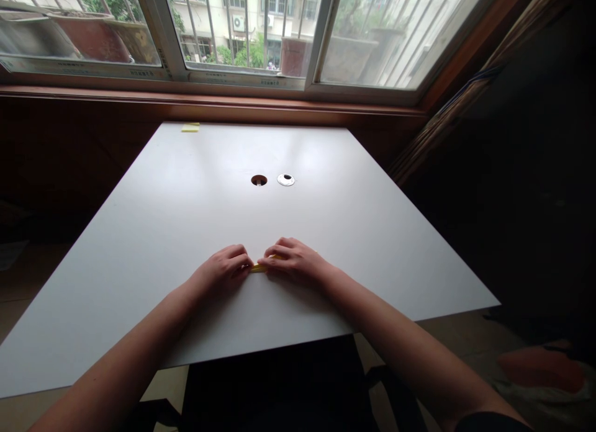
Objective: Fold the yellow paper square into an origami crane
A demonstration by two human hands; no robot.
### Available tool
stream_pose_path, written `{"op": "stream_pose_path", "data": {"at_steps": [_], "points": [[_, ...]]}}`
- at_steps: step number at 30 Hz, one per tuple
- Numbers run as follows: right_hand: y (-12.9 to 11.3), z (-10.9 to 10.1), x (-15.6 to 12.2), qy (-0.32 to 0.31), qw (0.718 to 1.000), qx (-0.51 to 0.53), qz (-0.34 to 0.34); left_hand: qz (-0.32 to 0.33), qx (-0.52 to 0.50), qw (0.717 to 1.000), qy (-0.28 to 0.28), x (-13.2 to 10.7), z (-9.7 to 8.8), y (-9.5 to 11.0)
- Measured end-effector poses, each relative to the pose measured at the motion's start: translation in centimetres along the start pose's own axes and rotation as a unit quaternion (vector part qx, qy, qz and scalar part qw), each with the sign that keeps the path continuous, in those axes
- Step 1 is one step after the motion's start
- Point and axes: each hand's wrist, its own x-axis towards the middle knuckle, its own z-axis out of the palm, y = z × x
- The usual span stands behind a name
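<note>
A narrow yellow strip (257, 268), which looks like folded paper, lies low over the white table (195, 208) near its front middle. The fingers of my left hand (229, 263) are bent and closed at the strip's left end. From the other side, my right hand (294, 259) pinches it, and a bit of yellow shows between those fingers. Only a short piece is visible in the gap between the two hands; my fingers cover the rest.
Farther back, the tabletop has a round cable hole (259, 180) with a white cap (285, 180) beside it. A yellow paper piece (190, 127) sits at the back left edge. Behind the table is a window (246, 78); a dark curtain (447, 128) hangs at right.
</note>
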Motion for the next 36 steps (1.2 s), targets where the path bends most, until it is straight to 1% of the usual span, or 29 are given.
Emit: {"op": "stream_pose_path", "data": {"at_steps": [3, 6, 10, 15, 19, 24, 28, 31, 36], "points": [[0.1, 0.1, -0.1, 0.002, 1.0, 0.001, 0.001, 0.004, -0.002, 1.0, -0.012, 0.0, -0.6, -0.1], [0.2, 0.1, -0.1, 0.004, 1.0, 0.01, 0.0, -0.01, -0.004, 1.0, -0.016, -0.1, -1.4, -0.2], [0.1, -0.1, 0.0, 0.004, 1.0, 0.016, 0.001, -0.014, -0.005, 1.0, -0.007, -0.4, -1.9, 0.0], [0.2, 0.0, -0.1, 0.005, 1.0, 0.019, 0.002, -0.022, -0.002, 1.0, 0.015, -1.1, -1.3, 0.2], [0.2, 0.1, 0.0, 0.009, 1.0, 0.028, 0.006, -0.04, -0.005, 0.999, 0.029, -0.7, -0.7, 0.6], [0.2, 0.4, 0.1, 0.02, 0.999, 0.025, 0.007, -0.078, -0.001, 0.997, 0.004, 0.4, -0.4, 1.4], [0.4, 0.6, 0.3, 0.034, 0.999, 0.019, 0.015, -0.105, 0.009, 0.994, -0.003, 0.7, -0.2, 1.7], [0.5, 0.7, 0.5, 0.041, 0.999, 0.023, 0.017, -0.095, 0.018, 0.995, -0.002, 0.5, 0.0, 1.6], [0.7, 0.7, 0.6, 0.034, 0.999, 0.005, -0.003, -0.072, 0.041, 0.997, 0.002, 0.1, 0.3, 1.2]]}}
